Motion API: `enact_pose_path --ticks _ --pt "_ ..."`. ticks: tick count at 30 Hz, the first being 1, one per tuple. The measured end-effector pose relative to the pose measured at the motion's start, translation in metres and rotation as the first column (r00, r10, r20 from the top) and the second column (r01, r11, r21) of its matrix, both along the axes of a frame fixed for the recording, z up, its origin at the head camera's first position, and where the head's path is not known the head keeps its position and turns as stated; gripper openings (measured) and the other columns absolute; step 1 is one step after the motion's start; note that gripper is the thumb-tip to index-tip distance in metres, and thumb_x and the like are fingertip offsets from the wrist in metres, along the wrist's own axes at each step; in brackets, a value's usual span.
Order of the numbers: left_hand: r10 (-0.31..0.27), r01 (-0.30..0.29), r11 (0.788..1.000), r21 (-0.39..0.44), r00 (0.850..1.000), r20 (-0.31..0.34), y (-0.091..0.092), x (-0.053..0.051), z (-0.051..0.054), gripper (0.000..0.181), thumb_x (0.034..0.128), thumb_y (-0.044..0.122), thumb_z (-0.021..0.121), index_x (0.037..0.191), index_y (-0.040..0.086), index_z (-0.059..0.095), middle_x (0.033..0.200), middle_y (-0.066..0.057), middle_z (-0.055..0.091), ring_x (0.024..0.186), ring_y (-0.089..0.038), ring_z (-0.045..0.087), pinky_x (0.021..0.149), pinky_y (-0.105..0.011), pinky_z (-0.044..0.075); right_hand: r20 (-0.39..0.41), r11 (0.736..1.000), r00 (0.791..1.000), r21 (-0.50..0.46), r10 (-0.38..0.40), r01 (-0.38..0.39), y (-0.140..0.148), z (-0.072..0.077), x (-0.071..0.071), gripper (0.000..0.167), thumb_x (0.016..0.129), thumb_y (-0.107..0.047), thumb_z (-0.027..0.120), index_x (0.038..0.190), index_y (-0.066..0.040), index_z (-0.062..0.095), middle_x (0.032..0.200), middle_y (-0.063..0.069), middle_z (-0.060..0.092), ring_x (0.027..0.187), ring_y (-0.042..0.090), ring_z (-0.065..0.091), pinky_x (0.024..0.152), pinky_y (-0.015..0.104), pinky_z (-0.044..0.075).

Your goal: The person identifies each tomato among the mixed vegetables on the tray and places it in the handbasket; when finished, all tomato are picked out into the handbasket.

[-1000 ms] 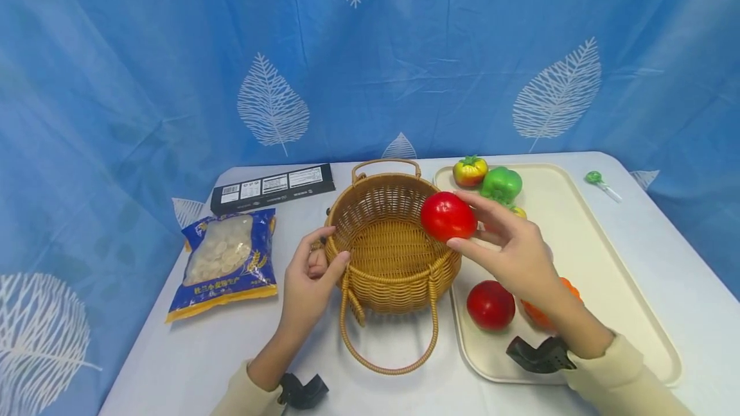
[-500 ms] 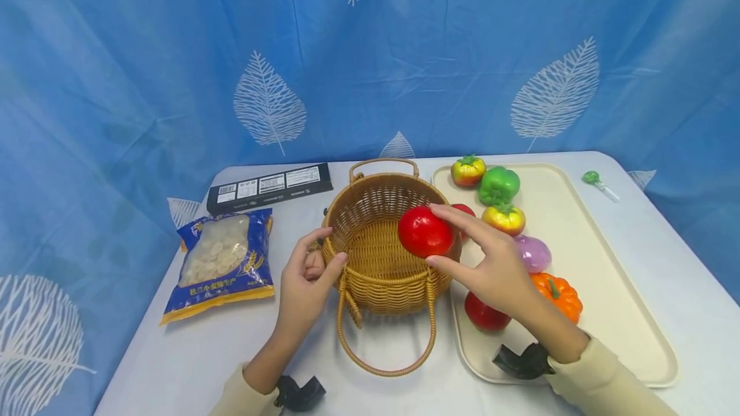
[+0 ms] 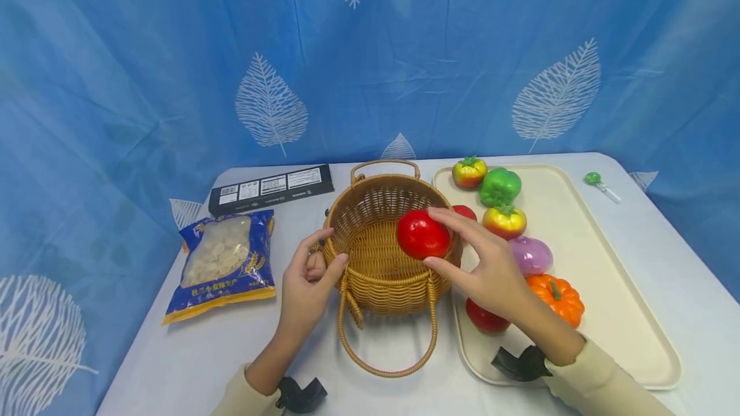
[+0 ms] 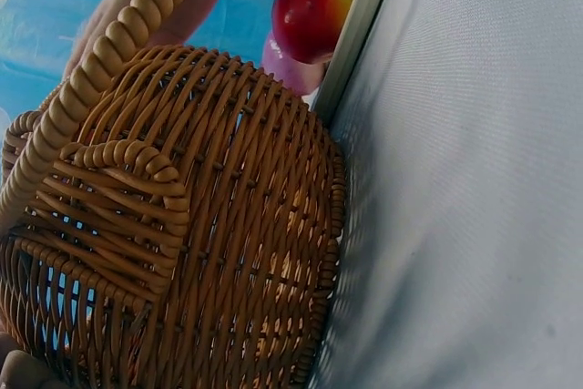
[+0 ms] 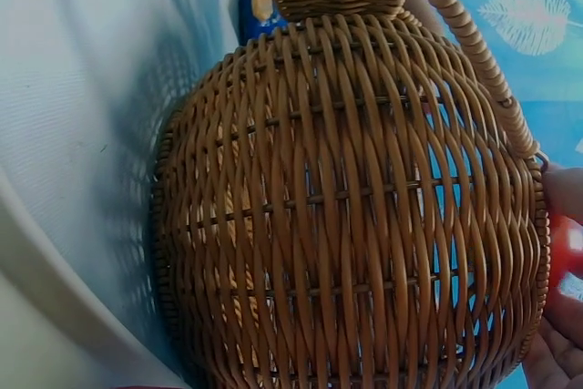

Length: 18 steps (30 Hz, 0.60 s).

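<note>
The right hand (image 3: 488,265) has its grip clamped on one red fruit (image 3: 419,235), over the mouth of one wicker basket (image 3: 390,295) toward three o'clock; the left hand (image 3: 306,275) grips the basket at eight. At three, one tray (image 3: 601,268) bears two yellow-red tomatoes (image 3: 469,174), one green bell pepper (image 3: 500,187), one orange pumpkin (image 3: 563,303).

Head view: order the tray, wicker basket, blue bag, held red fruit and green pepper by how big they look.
1. tray
2. wicker basket
3. blue bag
Unranked: held red fruit and green pepper; the fruit looks larger, but it seems nearer the camera.
</note>
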State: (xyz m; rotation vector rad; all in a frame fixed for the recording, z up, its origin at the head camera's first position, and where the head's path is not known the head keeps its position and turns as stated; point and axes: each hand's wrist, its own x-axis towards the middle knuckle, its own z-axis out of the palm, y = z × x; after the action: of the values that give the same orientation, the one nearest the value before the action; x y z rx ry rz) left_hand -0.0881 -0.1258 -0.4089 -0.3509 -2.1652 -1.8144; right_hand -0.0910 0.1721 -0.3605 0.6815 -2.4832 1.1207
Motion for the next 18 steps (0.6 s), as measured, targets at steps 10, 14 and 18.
enact_pose_path --ticks 10,14,18 --pt "0.0 -0.001 1.0 0.016 1.0 0.014 0.0003 0.0012 0.0015 0.045 0.0964 0.013 0.073 0.139 0.018 0.059 0.067 -0.004 0.031 0.058 -0.011 0.03 0.051 -0.023 0.026 -0.05 0.997 0.996 -0.039 0.067 -0.069 0.0013 -0.0036 -0.0018 0.043 0.086 -0.019 0.084 0.127 -0.024 0.072 0.136 -0.008 0.064 0.134 0.015 0.052 0.115 0.03 0.034" --pt "0.004 -0.004 0.999 0.035 1.0 0.013 0.0011 0.0015 0.002 0.045 0.0958 0.013 0.074 0.138 0.018 0.06 0.066 -0.005 0.031 0.058 -0.01 0.03 0.052 -0.022 0.025 -0.082 0.989 0.993 -0.121 0.08 -0.089 0.0044 -0.0006 0.0002 0.048 0.083 -0.005 0.084 0.127 -0.019 0.071 0.132 -0.004 0.066 0.127 0.016 0.058 0.109 0.026 0.041" --pt "0.0 0.0 0.999 0.034 1.0 0.013 0.0011 0.0011 0.0029 0.045 0.0957 0.013 0.074 0.138 0.018 0.059 0.067 -0.006 0.03 0.059 -0.01 0.029 0.052 -0.023 0.025 -0.099 0.955 0.991 -0.275 0.087 -0.112 0.0081 0.0038 0.004 0.053 0.079 0.013 0.079 0.127 -0.007 0.07 0.127 0.007 0.069 0.119 0.019 0.063 0.104 0.026 0.046"
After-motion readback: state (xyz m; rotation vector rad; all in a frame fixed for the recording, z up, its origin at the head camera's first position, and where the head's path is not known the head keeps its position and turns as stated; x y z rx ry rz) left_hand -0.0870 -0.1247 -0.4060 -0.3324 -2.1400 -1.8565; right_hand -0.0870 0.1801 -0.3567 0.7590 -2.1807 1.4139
